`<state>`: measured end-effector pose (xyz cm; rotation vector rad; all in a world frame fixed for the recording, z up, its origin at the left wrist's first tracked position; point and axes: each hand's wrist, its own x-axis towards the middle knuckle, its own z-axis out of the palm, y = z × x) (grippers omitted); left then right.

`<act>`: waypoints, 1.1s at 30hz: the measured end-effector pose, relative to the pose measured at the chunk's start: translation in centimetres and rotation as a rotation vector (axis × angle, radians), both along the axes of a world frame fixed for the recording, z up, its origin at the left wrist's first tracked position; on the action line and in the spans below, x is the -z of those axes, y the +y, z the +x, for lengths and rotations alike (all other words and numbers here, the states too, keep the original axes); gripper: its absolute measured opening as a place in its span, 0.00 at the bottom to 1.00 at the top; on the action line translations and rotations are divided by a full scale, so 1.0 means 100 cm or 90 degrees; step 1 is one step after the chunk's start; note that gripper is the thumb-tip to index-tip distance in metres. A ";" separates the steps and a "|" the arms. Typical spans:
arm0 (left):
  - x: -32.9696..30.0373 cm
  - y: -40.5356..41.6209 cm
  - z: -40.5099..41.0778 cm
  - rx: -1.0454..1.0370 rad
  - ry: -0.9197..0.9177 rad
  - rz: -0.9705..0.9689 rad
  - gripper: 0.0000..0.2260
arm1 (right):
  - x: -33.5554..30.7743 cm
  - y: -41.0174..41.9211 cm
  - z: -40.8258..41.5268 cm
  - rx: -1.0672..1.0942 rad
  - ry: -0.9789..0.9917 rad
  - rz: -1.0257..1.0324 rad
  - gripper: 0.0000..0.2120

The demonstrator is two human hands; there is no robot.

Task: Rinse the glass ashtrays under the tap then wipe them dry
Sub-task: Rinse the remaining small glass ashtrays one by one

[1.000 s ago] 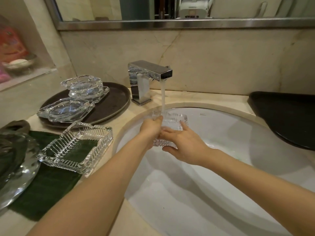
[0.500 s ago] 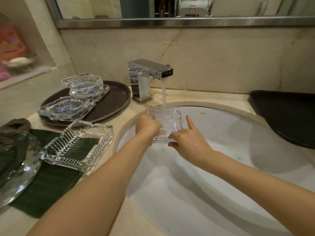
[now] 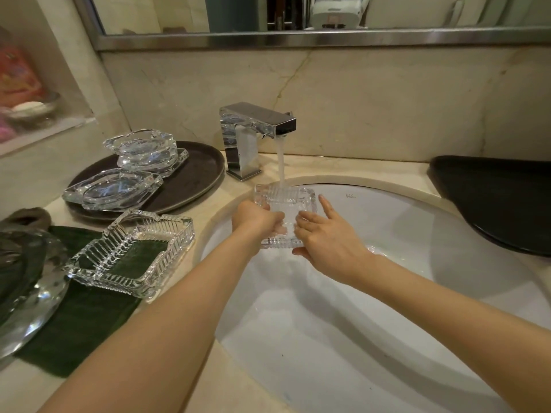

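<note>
Ashtrays of clear glass spread across your beige marble worktop (image 3: 190,380), so take them from the left edge. A dark green cloth (image 3: 74,323) lies by the front left edge, and a square ribbed glass ashtray (image 3: 131,254) sits upright on it, beside the rim of the white oval basin (image 3: 387,308). Behind it, toward the back wall, a round dark brown tray (image 3: 190,180) carries a flat faceted glass ashtray (image 3: 113,189) at its near edge and a stack of two faceted glass ashtrays (image 3: 149,150) at its far edge.

Over the back of the basin you hold a small square ribbed glass ashtray (image 3: 283,210), tilted, with the stream from the square chrome tap (image 3: 253,129) falling onto its far rim. Your left hand (image 3: 253,219) grips its left side, fingers curled over the rim. Your right hand (image 3: 328,242) holds its right side, thumb underneath, fingers laid over the glass and the forefinger lifted straight. A black tray (image 3: 492,198) lies at the worktop's right edge.
</note>
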<state>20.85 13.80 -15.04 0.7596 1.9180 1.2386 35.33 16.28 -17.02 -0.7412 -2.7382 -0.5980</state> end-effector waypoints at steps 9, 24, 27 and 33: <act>-0.010 0.000 0.000 -0.004 -0.180 0.011 0.07 | -0.002 -0.005 -0.002 -0.029 0.315 -0.293 0.06; -0.021 -0.008 0.003 0.131 -0.434 -0.044 0.18 | -0.026 0.009 0.002 0.055 0.454 -0.717 0.13; -0.016 -0.004 0.002 0.122 -0.296 -0.086 0.28 | -0.028 0.012 0.000 0.109 0.583 -0.851 0.13; -0.011 0.003 0.005 0.052 -0.368 -0.018 0.33 | -0.044 0.026 -0.019 0.273 0.754 -1.080 0.15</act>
